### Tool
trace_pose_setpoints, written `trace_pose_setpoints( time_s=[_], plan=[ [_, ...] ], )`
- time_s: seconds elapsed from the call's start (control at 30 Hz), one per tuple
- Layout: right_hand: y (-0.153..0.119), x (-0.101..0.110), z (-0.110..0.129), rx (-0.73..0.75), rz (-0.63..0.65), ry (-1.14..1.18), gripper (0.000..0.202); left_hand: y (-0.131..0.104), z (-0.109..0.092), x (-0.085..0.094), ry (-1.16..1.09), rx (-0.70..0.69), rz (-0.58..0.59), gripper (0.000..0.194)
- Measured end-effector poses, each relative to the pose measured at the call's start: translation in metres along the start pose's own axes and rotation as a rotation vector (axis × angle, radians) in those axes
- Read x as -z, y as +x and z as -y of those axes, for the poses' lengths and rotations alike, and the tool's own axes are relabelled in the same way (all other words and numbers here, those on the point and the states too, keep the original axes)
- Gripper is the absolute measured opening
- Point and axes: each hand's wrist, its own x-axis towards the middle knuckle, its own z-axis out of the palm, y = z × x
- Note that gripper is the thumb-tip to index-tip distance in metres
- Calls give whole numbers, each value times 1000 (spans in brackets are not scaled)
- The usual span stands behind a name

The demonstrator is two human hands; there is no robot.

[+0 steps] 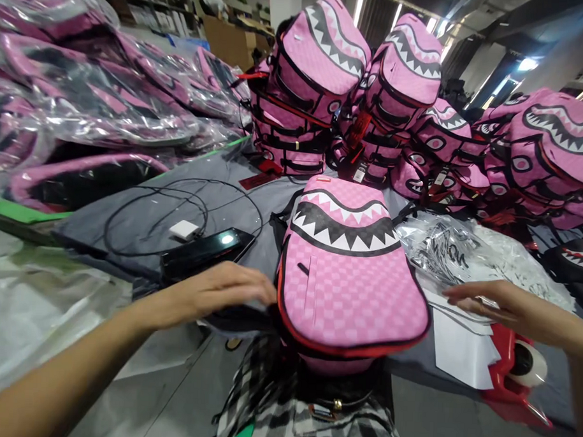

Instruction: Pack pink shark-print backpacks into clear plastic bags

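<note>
A pink checkered backpack point(353, 284) with a shark-mouth print and black-and-red edging lies front side up before me, its bottom end at the table's near edge. My left hand point(226, 286) reaches to its left side, fingers stretched out, the tips blurred against the black edge. To the right, apart from the backpack, my right hand point(489, 299) hovers over a stack of white papers point(462, 345) with its fingers extended and nothing in them. Crumpled clear plastic bags point(481, 250) lie just beyond that hand.
Stacked pink backpacks point(320, 60) stand at the back, more on the right point(552, 138). Plastic-wrapped backpacks point(99, 91) fill the left. A black phone point(207, 254), a white charger point(184, 229) and a looped cable lie left; a red tape dispenser point(506, 379) sits at front right.
</note>
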Motion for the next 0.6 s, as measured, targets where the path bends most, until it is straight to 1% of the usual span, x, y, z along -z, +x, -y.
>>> trace_pose_setpoints(
  time_s=[0.03, 0.07, 0.1, 0.13, 0.17, 0.2, 0.23, 0.3, 0.37, 0.43, 0.5, 0.53, 0.6],
  plan=[
    [3, -2, 0, -38, -83, 4, 37, 0, 5, 3, -53, 18, -81, 40],
    [12, -8, 6, -35, -145, 15, 38, 3, 12, -1, -78, 52, -218, 40],
    [26, -18, 17, 4, -175, 31, 38, 8, 21, -10, -69, 94, -374, 36],
    [44, -31, 33, 61, -177, 42, 37, 15, 30, -23, -68, 134, -449, 37],
    [65, -45, 53, 132, -169, 44, 38, 23, 39, -39, -82, 169, -483, 42],
    [86, -59, 76, 183, -162, -4, 37, 32, 48, -56, -94, 170, -538, 46],
    [107, -71, 99, 214, -168, -94, 37, 40, 56, -72, -104, 136, -610, 49],
    [144, -92, 140, 209, -158, -309, 41, 52, 70, -98, -139, 53, -702, 57],
    [173, -105, 168, 185, -115, -473, 36, 56, 79, -113, -159, 5, -724, 62],
    [192, -114, 181, 192, -67, -568, 27, 56, 86, -117, -196, 17, -684, 66],
    [203, -122, 181, 246, -56, -623, 22, 56, 90, -114, -238, 37, -644, 69],
    [205, -127, 178, 294, -70, -642, 21, 56, 92, -112, -251, 37, -644, 70],
    [204, -140, 169, 417, -137, -671, 20, 59, 92, -107, -254, 30, -682, 68]
  ],
)
